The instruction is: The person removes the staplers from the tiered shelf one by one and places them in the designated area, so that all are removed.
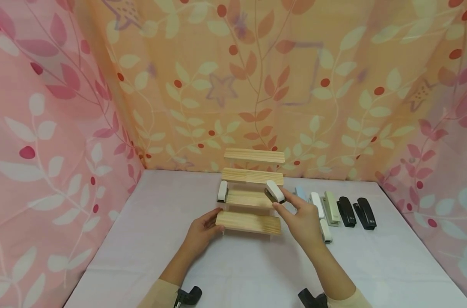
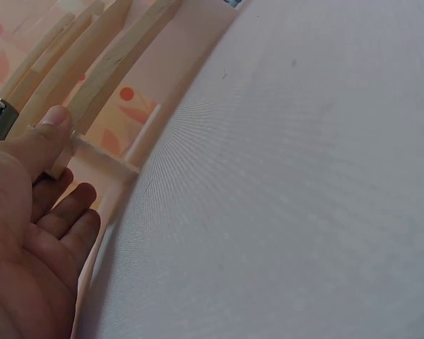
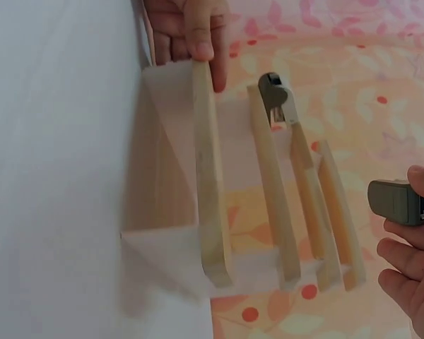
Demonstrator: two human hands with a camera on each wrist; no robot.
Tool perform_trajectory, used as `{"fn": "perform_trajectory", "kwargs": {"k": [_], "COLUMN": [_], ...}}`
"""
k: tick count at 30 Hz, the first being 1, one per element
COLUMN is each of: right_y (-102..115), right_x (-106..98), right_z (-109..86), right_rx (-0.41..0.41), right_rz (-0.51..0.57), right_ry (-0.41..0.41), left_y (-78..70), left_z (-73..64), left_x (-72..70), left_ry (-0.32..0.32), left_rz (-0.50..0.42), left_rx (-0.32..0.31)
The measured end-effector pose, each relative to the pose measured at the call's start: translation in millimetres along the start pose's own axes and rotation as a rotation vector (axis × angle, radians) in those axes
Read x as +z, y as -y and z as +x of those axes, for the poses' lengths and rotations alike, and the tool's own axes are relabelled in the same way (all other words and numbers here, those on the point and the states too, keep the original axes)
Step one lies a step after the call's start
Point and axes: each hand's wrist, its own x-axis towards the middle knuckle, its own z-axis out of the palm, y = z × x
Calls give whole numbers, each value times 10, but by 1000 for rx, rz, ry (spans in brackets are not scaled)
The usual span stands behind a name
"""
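A tiered wooden display shelf [image 1: 248, 223] with pale steps stands at the middle of the table. My left hand [image 1: 200, 233] grips the left end of its lowest step; in the left wrist view the thumb [image 2: 55, 119] lies on the board's edge. My right hand [image 1: 303, 220] pinches a white stapler [image 1: 275, 191] between thumb and fingers near the right end of the second step from the bottom. The right wrist view shows this stapler's grey end [image 3: 399, 201] apart from the boards. Another white stapler [image 1: 222, 191] sits at that step's left end.
Right of the shelf stand a light blue stapler [image 1: 300, 193], partly hidden, a white stapler [image 1: 316, 204], a pale green stapler [image 1: 331, 208] and two black staplers [image 1: 346, 211]. Another white stapler [image 1: 325, 231] lies nearer, partly behind my right hand. Patterned cloth [image 1: 256, 85] surrounds the white table [image 1: 160, 192].
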Motion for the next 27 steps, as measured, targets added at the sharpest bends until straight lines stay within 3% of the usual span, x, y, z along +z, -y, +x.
{"fn": "perform_trajectory", "kwargs": {"k": [27], "right_y": [-450], "right_x": [-857], "right_z": [-304], "right_rx": [134], "right_rz": [-196], "right_ry": [-78], "left_y": [-43], "left_z": [-13], "left_x": [4], "left_ry": [-15], "left_rz": [50], "left_rx": [-22]}}
